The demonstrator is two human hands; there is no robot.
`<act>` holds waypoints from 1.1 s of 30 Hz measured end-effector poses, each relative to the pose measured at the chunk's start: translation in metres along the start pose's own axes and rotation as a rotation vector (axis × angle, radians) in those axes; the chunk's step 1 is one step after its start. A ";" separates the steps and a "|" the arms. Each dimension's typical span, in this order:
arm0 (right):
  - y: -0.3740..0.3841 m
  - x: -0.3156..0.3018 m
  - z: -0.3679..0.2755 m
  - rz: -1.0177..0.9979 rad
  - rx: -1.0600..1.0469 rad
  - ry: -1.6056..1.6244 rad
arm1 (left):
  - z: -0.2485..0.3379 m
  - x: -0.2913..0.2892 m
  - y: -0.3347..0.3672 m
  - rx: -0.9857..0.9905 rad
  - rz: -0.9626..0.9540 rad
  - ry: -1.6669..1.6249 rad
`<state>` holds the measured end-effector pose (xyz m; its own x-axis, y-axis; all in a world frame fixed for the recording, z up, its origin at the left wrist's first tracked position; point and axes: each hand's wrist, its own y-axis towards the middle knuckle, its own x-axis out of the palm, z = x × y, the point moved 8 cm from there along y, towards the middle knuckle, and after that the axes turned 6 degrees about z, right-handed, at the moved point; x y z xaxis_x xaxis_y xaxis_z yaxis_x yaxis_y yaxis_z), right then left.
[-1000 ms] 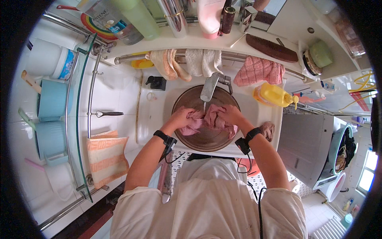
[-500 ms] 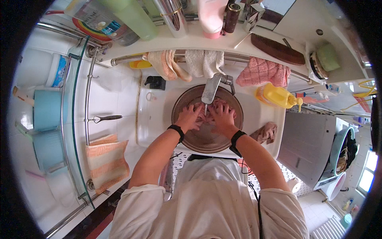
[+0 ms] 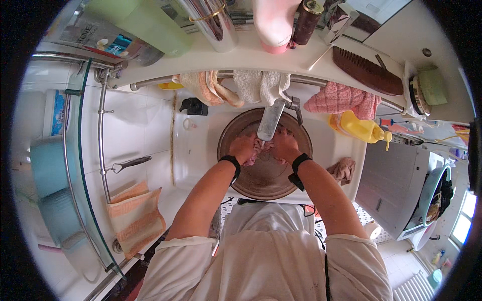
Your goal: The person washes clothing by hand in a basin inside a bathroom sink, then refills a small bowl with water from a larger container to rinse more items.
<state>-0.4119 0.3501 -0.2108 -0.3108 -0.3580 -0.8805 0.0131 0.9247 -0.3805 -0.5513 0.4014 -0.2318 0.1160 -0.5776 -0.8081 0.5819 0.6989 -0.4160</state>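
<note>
Head | pink cloth (image 3: 263, 148): in basin (image 3: 261, 181), between left hand (image 3: 243, 147) and right hand (image 3: 285, 146) | both curled, gripping its sides

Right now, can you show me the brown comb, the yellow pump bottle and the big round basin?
Brown comb (image 3: 367, 71): head view, middle of its body.
Yellow pump bottle (image 3: 358, 126): head view, middle of its side.
Round basin (image 3: 264, 181): head view, inside, toward the person.

A second ago the pink cloth (image 3: 262, 150) was stretched out from hand to hand; now it is bunched between the left hand (image 3: 242, 148) and the right hand (image 3: 286, 147). The fingers (image 3: 284, 136), splayed half a second ago, have curled in on it (the view has shifted too, bringing the shelf (image 3: 251, 60) closer)
</note>
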 end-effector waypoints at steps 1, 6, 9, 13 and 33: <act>0.003 -0.002 -0.002 -0.041 0.006 -0.012 | -0.004 0.002 0.001 0.008 0.018 0.044; 0.020 0.019 0.016 -0.225 0.113 0.198 | -0.007 0.011 0.008 -0.193 -0.051 -0.195; 0.025 0.040 0.030 -0.264 0.220 0.338 | -0.006 0.005 0.013 -0.145 -0.087 -0.125; 0.011 0.041 0.034 -0.068 0.290 0.403 | -0.016 0.001 0.010 -0.096 -0.027 -0.231; 0.021 0.020 -0.011 -0.097 0.086 0.022 | -0.006 -0.001 0.015 -0.151 -0.127 -0.269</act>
<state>-0.4279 0.3636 -0.2333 -0.3351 -0.4418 -0.8322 0.0630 0.8708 -0.4876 -0.5478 0.4149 -0.2396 0.2698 -0.7408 -0.6152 0.4820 0.6570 -0.5797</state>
